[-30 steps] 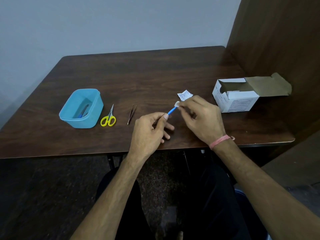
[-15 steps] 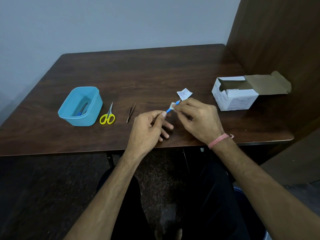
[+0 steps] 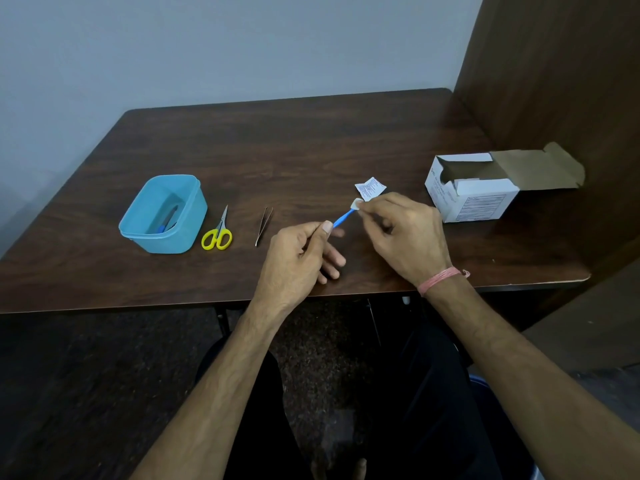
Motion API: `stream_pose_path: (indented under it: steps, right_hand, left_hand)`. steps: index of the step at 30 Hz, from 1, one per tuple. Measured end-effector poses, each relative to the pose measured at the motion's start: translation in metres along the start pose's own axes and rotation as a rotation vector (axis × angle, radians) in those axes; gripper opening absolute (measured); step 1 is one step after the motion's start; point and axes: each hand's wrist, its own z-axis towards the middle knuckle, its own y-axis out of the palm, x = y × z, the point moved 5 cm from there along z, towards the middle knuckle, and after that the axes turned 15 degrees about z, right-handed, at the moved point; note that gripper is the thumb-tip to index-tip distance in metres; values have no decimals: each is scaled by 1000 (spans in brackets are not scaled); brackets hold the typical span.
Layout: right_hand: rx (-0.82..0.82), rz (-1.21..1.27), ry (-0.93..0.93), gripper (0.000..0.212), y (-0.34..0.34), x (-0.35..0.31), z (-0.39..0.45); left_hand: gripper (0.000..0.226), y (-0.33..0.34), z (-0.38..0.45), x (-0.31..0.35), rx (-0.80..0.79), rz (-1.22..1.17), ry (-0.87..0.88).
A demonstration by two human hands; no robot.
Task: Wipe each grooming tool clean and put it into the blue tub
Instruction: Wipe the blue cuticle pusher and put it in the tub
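While the left hand [image 3: 300, 252] pinches the lower end of a thin blue tool [image 3: 343, 218] between thumb and forefinger near the centre of the frame, the right hand [image 3: 403, 233] pinches a small white wipe [image 3: 356, 204] against the tool's upper tip. The tool slants up and to the right between the two hands, just above the dark wooden table [image 3: 277, 150]. The left hand's other fingers spread loosely downward toward the tabletop; the right hand's remaining fingers are curled in toward the palm. A pink thread band [image 3: 439, 279] circles the right wrist. Just above the right fingertips lies a torn white sachet [image 3: 370, 188] with fine print on it, flat on the table. At the left of the frame sits the blue tub [image 3: 188, 233], open at the top, with at least one tool [image 3: 168, 220] already lying inside; what kind it is cannot be told. Just right of the tub lie small scissors with yellow handles [image 3: 218, 233], blades pointing away from the person, and right of those a pair of dark tweezers [image 3: 265, 225], apart from the scissors. At the right of the frame stands a white cardboard box [image 3: 474, 199] with its brown flap open toward the wooden side panel.
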Motion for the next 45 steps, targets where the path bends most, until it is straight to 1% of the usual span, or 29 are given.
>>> stream_pose_path:
  steps: [4, 9, 15, 17, 21, 26, 30, 31, 35, 39, 45]
  right_hand:
    - [-3, 58, -21, 14, -2, 0, -2]
    - [39, 42, 1, 13, -3, 2, 0]
    - [-73, -13, -147, 17, 4, -11, -8]
    - [-69, -5, -129, 17, 3, -10, -6]
    - [-11, 5, -71, 15, -1, -7, -2]
    - [-70, 27, -119, 14, 2, -12, -6]
    - [25, 7, -37, 13, -3, -7, -1]
    - [23, 6, -42, 13, -3, -7, -1]
    - [-71, 36, -120, 12, 2, -13, -6]
    - [22, 18, -15, 9, -3, -5, 0]
    - [22, 61, 34, 13, -2, 3, 0]
  left_hand:
    - [40, -1, 0, -2, -4, -19, -9]
    - [43, 0, -1, 0, -4, 9, 9]
    - [41, 1, -1, 2, -47, -10, 5]
    - [40, 1, -1, 2, -46, 0, 5]
    - [42, 0, -2, 3, -29, 29, 22]
    - [45, -1, -2, 3, -24, 44, 37]
    - [46, -1, -1, 2, -16, 44, 34]
    - [46, -1, -1, 1, -13, 43, 35]
    - [45, -1, -1, 2, -13, 40, 32]
    - [45, -1, -2, 3, -6, 44, 33]
    - [44, -3, -2, 5, 1, 58, 32]
